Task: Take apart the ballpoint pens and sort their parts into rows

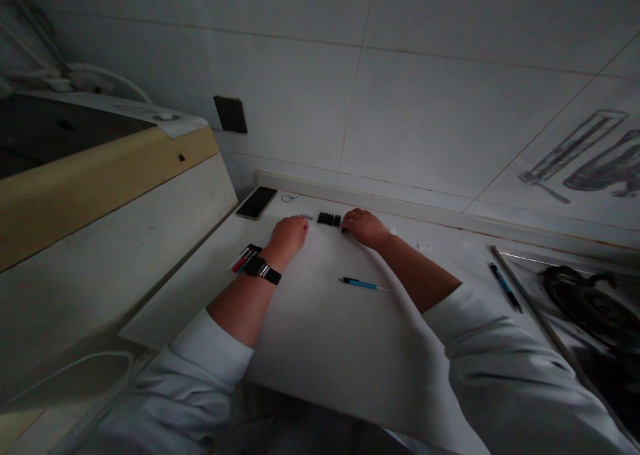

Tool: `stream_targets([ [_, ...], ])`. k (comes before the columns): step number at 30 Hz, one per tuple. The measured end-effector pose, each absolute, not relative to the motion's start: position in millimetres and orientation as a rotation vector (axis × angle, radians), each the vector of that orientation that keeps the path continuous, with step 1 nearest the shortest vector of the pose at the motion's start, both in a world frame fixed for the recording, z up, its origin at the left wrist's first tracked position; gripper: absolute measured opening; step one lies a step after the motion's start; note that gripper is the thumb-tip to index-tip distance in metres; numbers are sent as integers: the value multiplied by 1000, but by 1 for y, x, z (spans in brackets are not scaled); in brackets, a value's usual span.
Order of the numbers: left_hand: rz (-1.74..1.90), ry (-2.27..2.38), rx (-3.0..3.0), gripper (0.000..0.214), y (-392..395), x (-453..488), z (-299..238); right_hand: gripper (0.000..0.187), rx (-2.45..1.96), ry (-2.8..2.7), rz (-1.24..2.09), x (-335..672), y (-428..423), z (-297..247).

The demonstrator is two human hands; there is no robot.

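My left hand rests knuckles-up on the white counter, fingers curled under, next to a tiny spring. A black watch sits on that wrist. My right hand lies beside a short row of small black parts, its fingers bent and touching the row's right end. What either hand pinches is hidden. A blue pen lies on the counter nearer to me, between my forearms. A bundle of red and black pens lies just left of my left wrist.
A dark phone lies at the back left by the tiled wall. A washing machine stands to the left. Another dark pen lies beside a gas hob on the right.
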State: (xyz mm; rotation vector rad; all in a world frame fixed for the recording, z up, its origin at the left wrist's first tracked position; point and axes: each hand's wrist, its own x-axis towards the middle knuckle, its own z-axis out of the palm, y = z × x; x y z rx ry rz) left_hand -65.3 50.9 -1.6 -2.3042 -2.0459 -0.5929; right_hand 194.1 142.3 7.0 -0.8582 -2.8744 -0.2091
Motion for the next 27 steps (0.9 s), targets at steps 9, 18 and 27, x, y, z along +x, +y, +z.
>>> stream_targets([
  [9,-1229,-1811,-2718,8,42,-38,3,27,-929,-2453,62,212,75,35],
  [18,-1626,-1581,-2969,12,4,10,22,27,-1077,-2131,327,260,-1,49],
  [27,-2076,-1618,-2923,18,-3,41,26,15,-1137,-1845,513,269,-14,8],
])
